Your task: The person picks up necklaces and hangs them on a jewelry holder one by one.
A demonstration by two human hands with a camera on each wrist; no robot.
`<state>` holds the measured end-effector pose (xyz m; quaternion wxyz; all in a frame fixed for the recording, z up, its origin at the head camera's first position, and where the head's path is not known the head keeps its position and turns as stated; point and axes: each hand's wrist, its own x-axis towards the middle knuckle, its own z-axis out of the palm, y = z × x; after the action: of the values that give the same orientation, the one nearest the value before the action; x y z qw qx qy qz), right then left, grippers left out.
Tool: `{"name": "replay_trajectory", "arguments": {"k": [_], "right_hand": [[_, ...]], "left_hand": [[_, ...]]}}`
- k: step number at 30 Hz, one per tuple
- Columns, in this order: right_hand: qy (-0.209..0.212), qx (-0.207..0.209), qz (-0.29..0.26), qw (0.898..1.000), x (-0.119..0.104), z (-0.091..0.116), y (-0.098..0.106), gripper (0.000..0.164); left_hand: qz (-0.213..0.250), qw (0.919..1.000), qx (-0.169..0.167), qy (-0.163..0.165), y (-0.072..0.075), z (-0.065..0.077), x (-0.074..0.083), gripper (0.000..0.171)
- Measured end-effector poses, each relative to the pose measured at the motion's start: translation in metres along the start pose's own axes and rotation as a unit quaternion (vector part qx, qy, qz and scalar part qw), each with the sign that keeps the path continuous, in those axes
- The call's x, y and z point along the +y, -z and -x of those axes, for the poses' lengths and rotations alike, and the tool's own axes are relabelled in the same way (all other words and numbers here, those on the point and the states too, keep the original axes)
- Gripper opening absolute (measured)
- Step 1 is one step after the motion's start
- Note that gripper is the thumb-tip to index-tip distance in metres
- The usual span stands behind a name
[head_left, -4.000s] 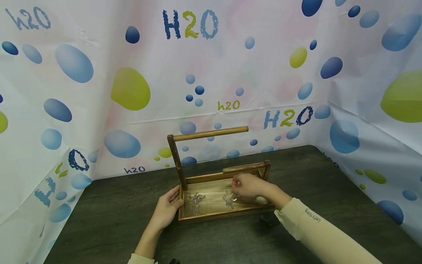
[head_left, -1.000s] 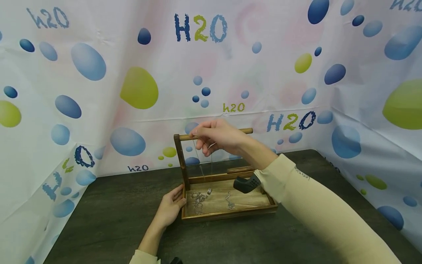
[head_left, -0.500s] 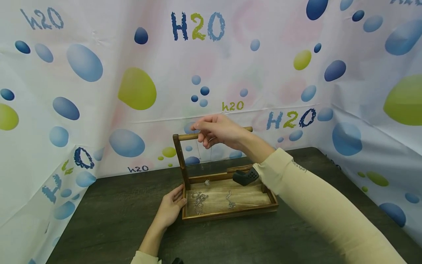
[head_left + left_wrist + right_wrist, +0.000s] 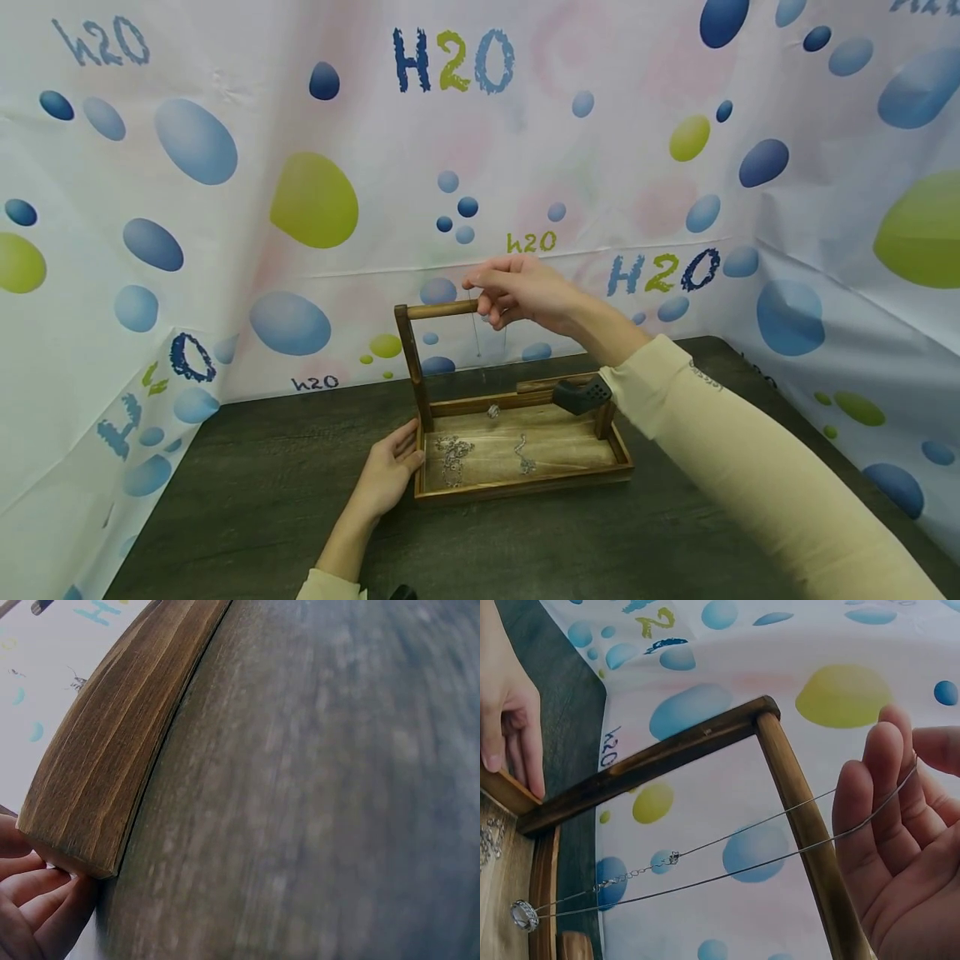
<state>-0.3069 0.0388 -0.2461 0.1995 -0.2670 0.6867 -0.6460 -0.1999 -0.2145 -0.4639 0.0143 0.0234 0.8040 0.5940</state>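
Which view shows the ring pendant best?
Right wrist: the ring pendant looks largest there, with its open hoop and textured band distinguishable. Head shows it only as a small silvery blob; left wrist doesn't show it.

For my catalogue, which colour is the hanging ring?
The ring is silver-coloured, best seen in the right wrist view.

I identify the necklace [image 4: 674, 858] and its ring pendant [image 4: 520, 916] as silver; the heaped chains [image 4: 453, 452] match. The jewelry stand [image 4: 412, 367] is dark brown, its tray floor [image 4: 568, 442] paler, streaked wood. My right sleeve [image 4: 720, 442] is cream, dark-lettered. The tabletop [image 4: 255, 500] is dark grey and grained. The backdrop [image 4: 390, 142] is white, with blue and lime drops and "H2O" lettering.
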Motion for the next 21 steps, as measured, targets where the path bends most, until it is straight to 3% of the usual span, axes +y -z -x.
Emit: {"name": "replay_trajectory", "arguments": {"k": [21], "right_hand": [[-0.002, 0.043, 0.0, 0.999, 0.0, 0.024, 0.045, 0.031]], "left_hand": [[0.001, 1.0, 0.004, 0.002, -0.001, -0.001, -0.002, 0.054]]}}
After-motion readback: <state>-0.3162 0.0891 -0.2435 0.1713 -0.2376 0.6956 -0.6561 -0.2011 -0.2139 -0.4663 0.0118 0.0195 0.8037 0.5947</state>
